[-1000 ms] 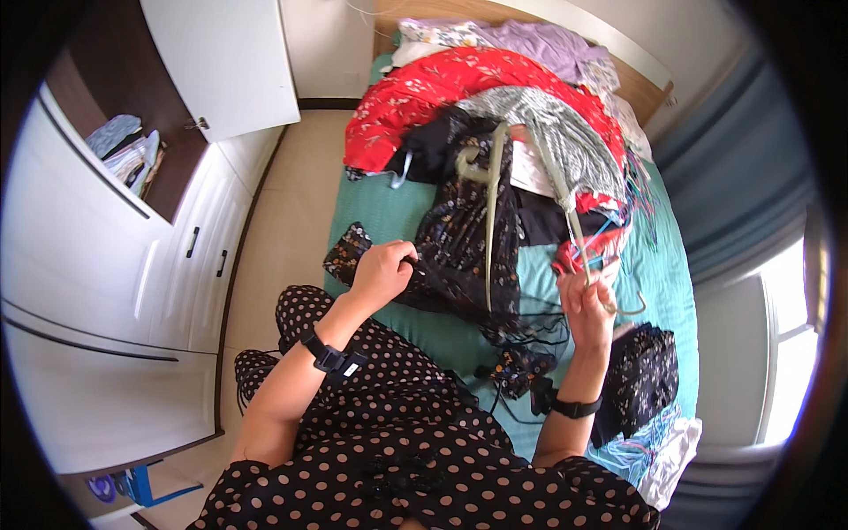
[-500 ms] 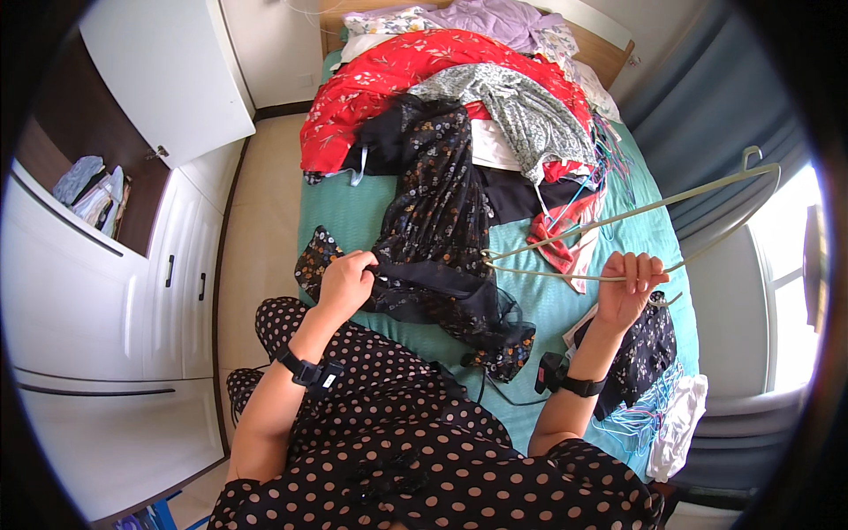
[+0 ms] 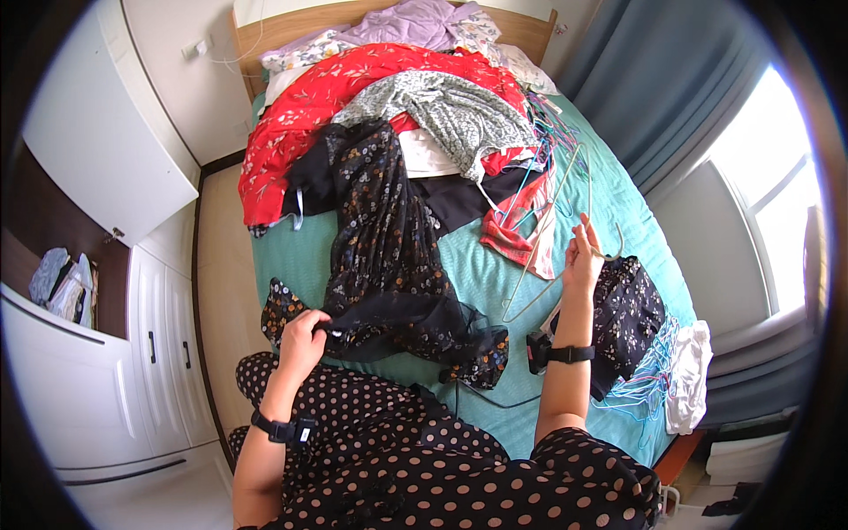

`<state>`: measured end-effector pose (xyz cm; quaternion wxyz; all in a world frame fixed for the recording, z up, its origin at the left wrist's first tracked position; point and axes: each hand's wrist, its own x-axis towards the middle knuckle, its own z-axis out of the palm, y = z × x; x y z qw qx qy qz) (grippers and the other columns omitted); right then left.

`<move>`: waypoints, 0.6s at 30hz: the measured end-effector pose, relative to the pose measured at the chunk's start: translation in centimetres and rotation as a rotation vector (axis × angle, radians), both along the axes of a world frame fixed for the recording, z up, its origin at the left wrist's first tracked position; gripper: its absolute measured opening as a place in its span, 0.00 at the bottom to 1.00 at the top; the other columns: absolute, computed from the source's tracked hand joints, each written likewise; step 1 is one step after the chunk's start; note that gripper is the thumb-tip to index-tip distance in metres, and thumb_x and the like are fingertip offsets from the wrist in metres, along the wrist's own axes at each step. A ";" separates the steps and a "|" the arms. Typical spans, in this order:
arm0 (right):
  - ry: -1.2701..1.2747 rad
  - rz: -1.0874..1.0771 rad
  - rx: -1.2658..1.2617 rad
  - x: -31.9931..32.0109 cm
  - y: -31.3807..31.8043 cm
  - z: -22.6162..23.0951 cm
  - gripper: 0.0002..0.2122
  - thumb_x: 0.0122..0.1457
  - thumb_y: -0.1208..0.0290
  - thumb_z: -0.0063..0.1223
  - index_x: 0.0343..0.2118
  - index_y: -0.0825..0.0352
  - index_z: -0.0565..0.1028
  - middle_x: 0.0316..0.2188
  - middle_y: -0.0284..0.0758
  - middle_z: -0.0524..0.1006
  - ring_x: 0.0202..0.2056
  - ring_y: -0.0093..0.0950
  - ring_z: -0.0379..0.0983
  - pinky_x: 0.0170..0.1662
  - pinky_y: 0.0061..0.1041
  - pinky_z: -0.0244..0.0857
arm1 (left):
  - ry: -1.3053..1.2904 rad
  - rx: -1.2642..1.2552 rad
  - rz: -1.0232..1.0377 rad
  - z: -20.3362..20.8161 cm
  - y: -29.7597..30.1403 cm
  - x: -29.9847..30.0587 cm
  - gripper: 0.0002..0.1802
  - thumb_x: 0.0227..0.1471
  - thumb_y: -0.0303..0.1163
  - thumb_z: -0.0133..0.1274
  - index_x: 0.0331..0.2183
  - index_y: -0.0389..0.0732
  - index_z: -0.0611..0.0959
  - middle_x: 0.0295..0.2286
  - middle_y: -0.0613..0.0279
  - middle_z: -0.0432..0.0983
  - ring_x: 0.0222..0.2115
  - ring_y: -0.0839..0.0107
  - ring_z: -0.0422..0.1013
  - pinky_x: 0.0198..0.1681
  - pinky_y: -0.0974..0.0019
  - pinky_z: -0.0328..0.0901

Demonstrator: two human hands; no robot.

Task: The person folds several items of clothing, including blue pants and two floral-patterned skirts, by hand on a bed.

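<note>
A: The left hand (image 3: 303, 336) has its fingers closed on the hem of the dark floral dress (image 3: 389, 256), which lies lengthwise down the teal bed (image 3: 618, 199), its top touching the red garment (image 3: 336, 97).

B: And the right hand (image 3: 583, 256)?

A: Its fingers pinch a thin wire hanger (image 3: 552, 230) near the hook, holding it up over the bed. It may be two hangers together; the wires are too fine to tell.

B: What could go wrong?

A: The hanger's lower end hangs just beside the pink cloth (image 3: 521, 234) and a tangle of other hangers (image 3: 548, 132), so it could snag there. Pulling the hem alone could also drag the dress into the pile (image 3: 424, 106) and bunch it.
</note>
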<state>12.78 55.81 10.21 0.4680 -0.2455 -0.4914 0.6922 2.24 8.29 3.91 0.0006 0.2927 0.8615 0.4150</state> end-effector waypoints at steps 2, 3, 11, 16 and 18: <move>-0.004 -0.024 -0.013 -0.2 0.8 -0.4 0.17 0.56 0.78 0.53 0.50 0.69 0.71 0.19 0.21 0.66 0.16 0.10 0.56 0.16 0.10 0.46 | -0.012 -0.014 -0.020 0.0 0.0 0.1 0.12 0.40 0.16 0.48 0.32 0.35 0.78 0.29 0.52 0.76 0.32 0.54 0.73 0.36 0.61 0.67; -0.004 -0.020 0.020 -0.1 1.3 -0.8 0.18 0.55 0.79 0.53 0.50 0.69 0.71 0.20 0.21 0.67 0.17 0.10 0.56 0.18 0.10 0.47 | -0.035 0.005 -0.038 -0.1 -0.1 0.0 0.12 0.40 0.17 0.49 0.32 0.35 0.78 0.30 0.52 0.76 0.33 0.54 0.73 0.38 0.62 0.67; 0.223 0.100 0.049 5.9 -0.4 7.1 0.17 0.59 0.78 0.48 0.53 0.73 0.67 0.35 0.34 0.74 0.26 0.14 0.64 0.28 0.10 0.61 | -0.284 0.010 -0.098 -2.2 -1.1 -0.2 0.17 0.39 0.14 0.50 0.36 0.34 0.78 0.28 0.60 0.76 0.28 0.75 0.72 0.35 0.72 0.66; 0.372 -0.079 0.318 21.4 3.2 12.9 0.18 0.60 0.74 0.48 0.53 0.69 0.66 0.44 0.43 0.74 0.26 0.13 0.65 0.26 0.08 0.62 | -0.296 -0.066 -0.170 -3.3 -0.9 -0.2 0.17 0.40 0.15 0.49 0.37 0.34 0.78 0.29 0.59 0.76 0.29 0.74 0.72 0.35 0.70 0.66; 0.262 -0.386 0.354 28.9 6.4 12.2 0.16 0.61 0.72 0.49 0.51 0.70 0.68 0.44 0.43 0.75 0.24 0.14 0.66 0.24 0.08 0.61 | -0.298 -0.087 -0.190 -3.9 -1.2 -0.1 0.16 0.41 0.15 0.50 0.37 0.34 0.78 0.29 0.59 0.76 0.28 0.73 0.72 0.35 0.70 0.67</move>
